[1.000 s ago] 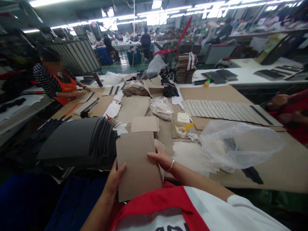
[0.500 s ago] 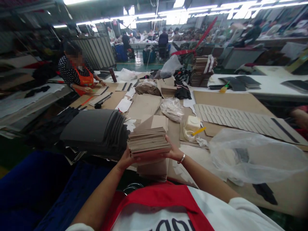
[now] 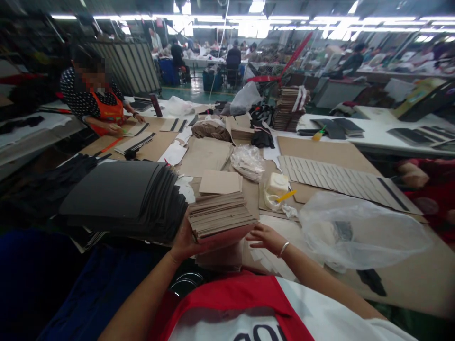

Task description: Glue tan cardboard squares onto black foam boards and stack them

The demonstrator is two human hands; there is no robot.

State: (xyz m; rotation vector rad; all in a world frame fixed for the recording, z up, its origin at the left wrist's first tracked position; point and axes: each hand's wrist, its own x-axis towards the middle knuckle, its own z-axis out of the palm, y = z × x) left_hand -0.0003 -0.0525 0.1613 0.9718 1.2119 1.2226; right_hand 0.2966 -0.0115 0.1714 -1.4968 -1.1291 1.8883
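Note:
A thick stack of brown cardboard pieces (image 3: 222,215) is held up in front of my body, its layered edges facing up and away. My left hand (image 3: 184,241) grips the stack at its left side, thumb along the near face. Beside the lower right corner, my right hand (image 3: 266,238) has its fingers apart; whether a fingertip still touches the stack I cannot tell. Behind the held stack lies a pile of tan pieces (image 3: 220,182) on the table. More pale sheets (image 3: 218,258) show just below it, partly hidden by the stack and my left hand.
A tall pile of dark grey sheets (image 3: 110,192) stands to the left. At the right are a glue tub (image 3: 273,201) with a yellow brush (image 3: 287,195), a clear plastic bag (image 3: 362,232) and overlapping strips (image 3: 330,177). A co-worker in an orange apron (image 3: 108,109) works at far left.
My right hand has come off the right side of the stack and its fingers have spread. The stack now tilts, held by my left hand. The view has shifted slightly right.

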